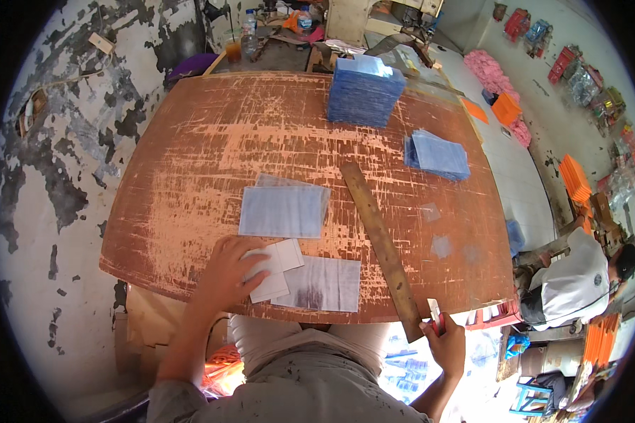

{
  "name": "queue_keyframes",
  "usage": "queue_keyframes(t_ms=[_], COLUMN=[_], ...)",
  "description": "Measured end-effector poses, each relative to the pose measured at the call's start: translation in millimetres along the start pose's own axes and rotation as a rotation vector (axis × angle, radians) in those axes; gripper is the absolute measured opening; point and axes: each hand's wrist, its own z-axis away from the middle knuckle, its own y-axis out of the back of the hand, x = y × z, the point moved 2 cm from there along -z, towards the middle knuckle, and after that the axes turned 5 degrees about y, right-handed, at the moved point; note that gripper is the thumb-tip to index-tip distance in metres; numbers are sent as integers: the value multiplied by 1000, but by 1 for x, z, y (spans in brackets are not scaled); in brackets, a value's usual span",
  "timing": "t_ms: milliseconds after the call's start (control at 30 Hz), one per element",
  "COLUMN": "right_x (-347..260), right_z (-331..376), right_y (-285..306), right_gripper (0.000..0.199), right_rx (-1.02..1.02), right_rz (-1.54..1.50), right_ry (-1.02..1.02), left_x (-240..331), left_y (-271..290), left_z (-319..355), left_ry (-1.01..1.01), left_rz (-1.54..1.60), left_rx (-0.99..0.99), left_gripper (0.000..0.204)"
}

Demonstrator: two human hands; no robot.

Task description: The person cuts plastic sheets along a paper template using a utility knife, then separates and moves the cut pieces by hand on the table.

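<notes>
My left hand [231,271] rests at the near left of the scratched brown table [212,155], fingers spread over two white cards with drawn lines [279,255]. The cards partly cover a cloudy plastic sheet [324,283] near the front edge. Just beyond lies a stack of bluish translucent sheets [281,211]. At the table's front edge, my right hand [446,345] grips a red and white utility knife [437,317]. A long worn brown ruler [381,247] slants across the table, its near end beside my right fingers.
A tall stack of blue sheets [363,95] stands at the far side, with a smaller pile [437,155] nearer right. Small plastic scraps [441,246] lie right of the ruler. A sewing machine [349,21] and bottles [250,28] stand beyond. Another person [575,278] sits at right.
</notes>
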Motion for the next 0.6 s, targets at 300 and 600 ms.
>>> queue_keyframes(t_ms=[300,600], right_x=[18,32], right_z=[2,12], right_y=[-13,-22], right_gripper=[32,38], right_rx=[-14,-115], right_rz=[-305,-396], right_ry=[81,-22], left_x=[-60,-40], left_y=[-2,2], left_z=[-154,-179], left_ry=[36,150], left_rz=[-84,-161], left_rx=[-369,-650], left_gripper=[119,141])
